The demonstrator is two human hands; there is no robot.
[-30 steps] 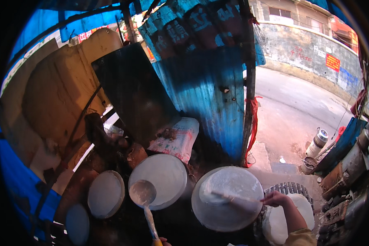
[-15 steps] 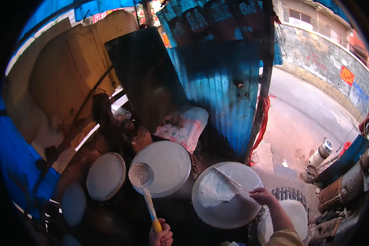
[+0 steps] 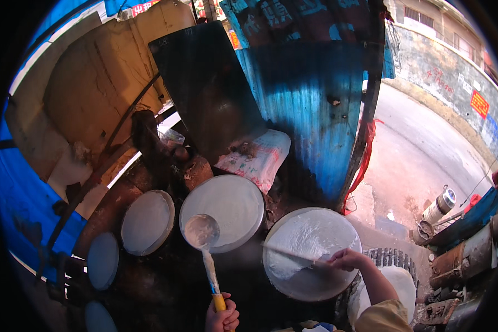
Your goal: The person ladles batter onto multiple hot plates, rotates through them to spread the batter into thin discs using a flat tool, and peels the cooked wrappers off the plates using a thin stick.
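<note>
My left hand (image 3: 222, 314) is closed round the yellow grip of a ladle (image 3: 211, 274). The ladle's batter-coated bowl hangs over the near edge of a round pale griddle (image 3: 227, 205) in the middle. At the right, my right hand (image 3: 346, 259) pinches one end of a thin flat spreading stick (image 3: 290, 254). The stick lies across a second round griddle (image 3: 315, 288), its free end near the left rim. White batter (image 3: 304, 235) covers that griddle's far part, with streaks in it. Whether the stick touches the batter I cannot tell.
More round pale griddles (image 3: 147, 222) stand at the left. Right of my forearm a white round sheet (image 3: 395, 285) lies on a ribbed dark rack (image 3: 393, 257). A printed sack (image 3: 260, 160) lies behind the middle griddle, before a blue corrugated panel (image 3: 321, 127). Rusty cylinders (image 3: 459, 260) stand at far right.
The stick has swung from pointing far-left to pointing left, toward me. Batter covers more of the right griddle's far side. The ladle stays over the middle griddle; the whole view has shifted slightly.
</note>
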